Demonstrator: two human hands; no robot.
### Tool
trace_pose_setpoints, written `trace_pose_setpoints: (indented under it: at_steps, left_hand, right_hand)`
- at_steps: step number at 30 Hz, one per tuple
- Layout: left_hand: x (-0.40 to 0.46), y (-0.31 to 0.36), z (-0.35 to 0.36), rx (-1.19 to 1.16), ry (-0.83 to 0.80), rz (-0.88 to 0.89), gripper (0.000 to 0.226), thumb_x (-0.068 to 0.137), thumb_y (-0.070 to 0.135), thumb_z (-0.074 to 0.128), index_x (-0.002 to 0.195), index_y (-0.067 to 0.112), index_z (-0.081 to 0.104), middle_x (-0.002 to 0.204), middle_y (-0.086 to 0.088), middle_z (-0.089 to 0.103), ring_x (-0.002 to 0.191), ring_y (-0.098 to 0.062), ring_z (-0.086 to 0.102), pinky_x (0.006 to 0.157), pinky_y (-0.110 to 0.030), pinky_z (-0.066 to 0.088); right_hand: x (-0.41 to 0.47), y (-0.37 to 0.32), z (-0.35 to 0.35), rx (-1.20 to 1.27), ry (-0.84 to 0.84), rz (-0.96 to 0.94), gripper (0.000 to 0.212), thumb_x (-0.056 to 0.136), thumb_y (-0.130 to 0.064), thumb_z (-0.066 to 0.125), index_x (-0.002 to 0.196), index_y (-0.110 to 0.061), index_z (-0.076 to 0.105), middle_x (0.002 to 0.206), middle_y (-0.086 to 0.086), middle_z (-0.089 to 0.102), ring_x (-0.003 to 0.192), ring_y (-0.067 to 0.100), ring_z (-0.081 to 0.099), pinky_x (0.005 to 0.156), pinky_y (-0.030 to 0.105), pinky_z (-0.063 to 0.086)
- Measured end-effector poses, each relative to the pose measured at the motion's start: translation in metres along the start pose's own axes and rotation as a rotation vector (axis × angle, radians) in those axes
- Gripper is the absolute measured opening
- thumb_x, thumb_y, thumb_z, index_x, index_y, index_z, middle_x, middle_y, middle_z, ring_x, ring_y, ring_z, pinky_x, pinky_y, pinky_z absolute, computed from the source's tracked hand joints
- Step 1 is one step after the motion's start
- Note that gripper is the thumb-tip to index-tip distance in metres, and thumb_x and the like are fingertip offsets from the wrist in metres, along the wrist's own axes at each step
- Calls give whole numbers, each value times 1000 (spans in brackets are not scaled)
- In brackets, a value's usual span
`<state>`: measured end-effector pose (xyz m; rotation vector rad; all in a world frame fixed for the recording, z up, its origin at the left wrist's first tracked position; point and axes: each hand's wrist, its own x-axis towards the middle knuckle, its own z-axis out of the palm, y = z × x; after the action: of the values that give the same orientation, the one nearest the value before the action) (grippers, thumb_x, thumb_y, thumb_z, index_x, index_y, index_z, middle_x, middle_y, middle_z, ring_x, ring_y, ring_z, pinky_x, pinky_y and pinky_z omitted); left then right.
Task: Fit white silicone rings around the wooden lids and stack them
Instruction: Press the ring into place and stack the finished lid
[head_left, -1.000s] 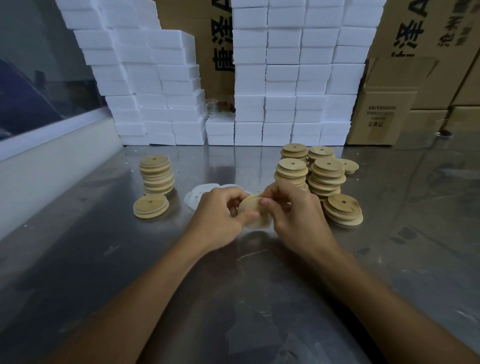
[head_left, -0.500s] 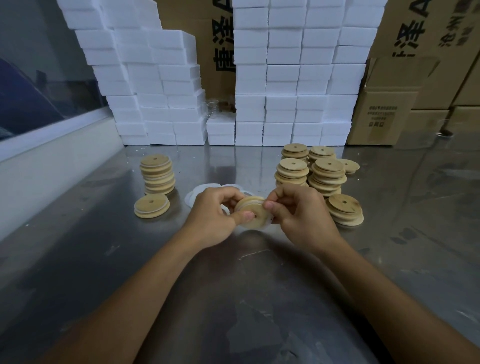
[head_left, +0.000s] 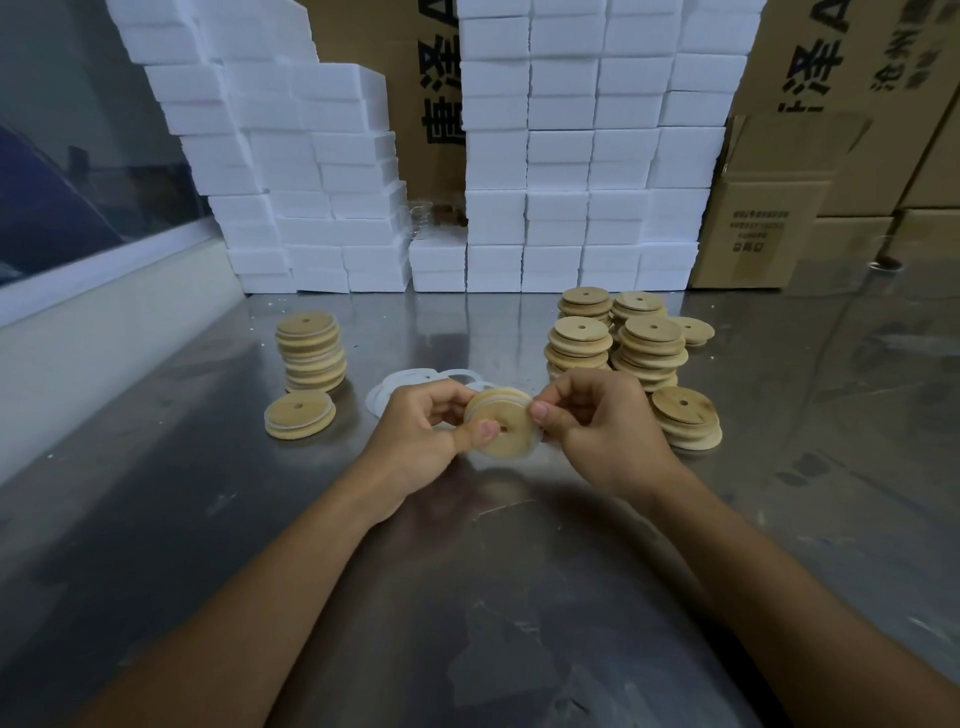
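Steel tabletop (head_left: 208, 545), scuffed and reflective; white foam blocks (head_left: 582, 156) stacked in two walls along its far edge; printed cardboard cartons (head_left: 769, 228) behind and right; glass pane (head_left: 78, 171) at left.

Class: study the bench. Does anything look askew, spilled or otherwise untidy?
Yes. The tall stack of ringed lids on the left sits unevenly, its lids offset sideways. White crumbs lie scattered on the steel table near the foam blocks.

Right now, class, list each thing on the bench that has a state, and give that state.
Held lid: tilted, ring partly on.
Left hand: grips lid.
Right hand: pinches ring at the rim.
Left stack: ringed, upright.
Right stacks: bare.
Loose rings: flat.
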<state>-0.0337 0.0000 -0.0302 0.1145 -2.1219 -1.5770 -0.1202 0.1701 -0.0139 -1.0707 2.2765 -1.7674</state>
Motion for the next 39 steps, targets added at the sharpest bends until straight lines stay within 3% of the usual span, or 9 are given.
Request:
trace_pose_setpoints:
  at_steps: [4,7,10,15,22,27,30,34,39]
  left_hand:
    - [-1,0,1,-105,-18,-63,20,76,2,77,75,23,74,72,5,71,66,-6,63,59,-19,52]
    - [-1,1,2,-164,7,-92,13,75,4,76,81,15,71,72,2,72,66,-7,64,57,-18,51]
    - [-1,2,1,-208,21,-133,12,75,7,76,84,12,71,75,-1,72,69,-10,65,59,-20,52]
    - [-1,3,3,-268,44,-171,12,76,6,74,86,9,69,75,-3,70,69,-12,63,58,-20,51]
    - [-2,9,6,-326,15,-204,32,65,19,74,94,5,68,81,-7,69,74,-16,61,60,-23,48]
    - [-1,7,3,-374,25,-227,19,80,6,70,98,4,67,80,-7,71,69,-15,62,57,-21,49]
    - [-2,6,6,-222,-2,-151,16,79,6,75,93,10,69,81,-5,73,71,-15,65,57,-23,53]
    - [-4,6,11,-58,-18,-49,18,76,8,81,83,20,69,72,4,70,66,-8,66,56,-23,53]
    - [-4,5,9,-117,28,-91,19,73,12,82,71,27,70,72,3,72,65,-8,67,55,-21,52]
  right_hand:
    - [-1,-3,-2,60,-1,-7,5,87,-1,70,82,2,69,67,5,69,60,8,65,59,19,53]
    - [-3,-5,2,89,-4,-18,10,89,-7,69,90,3,68,78,14,72,70,24,70,66,32,60]
    - [-3,-7,5,101,4,-9,13,90,-11,69,90,1,67,81,14,72,75,27,72,68,37,62]
    - [-3,-7,5,136,39,1,14,89,-7,68,89,7,66,77,13,71,70,19,70,64,26,60]
    - [-4,-9,3,212,55,19,11,89,0,66,86,10,65,71,13,69,61,12,68,58,20,55]
    - [-4,-7,9,196,62,12,4,89,-4,68,88,-5,65,83,18,71,73,20,69,67,35,62]
    - [-5,-1,8,30,58,-39,3,89,-6,69,88,-8,67,79,6,71,72,14,68,69,32,59]
    - [-8,0,12,-144,45,-126,6,89,-13,70,86,-16,67,78,-11,68,73,1,63,66,18,51]
    - [-6,-4,14,-85,45,-55,12,90,-23,70,86,-12,66,80,-2,69,76,12,67,71,41,59]
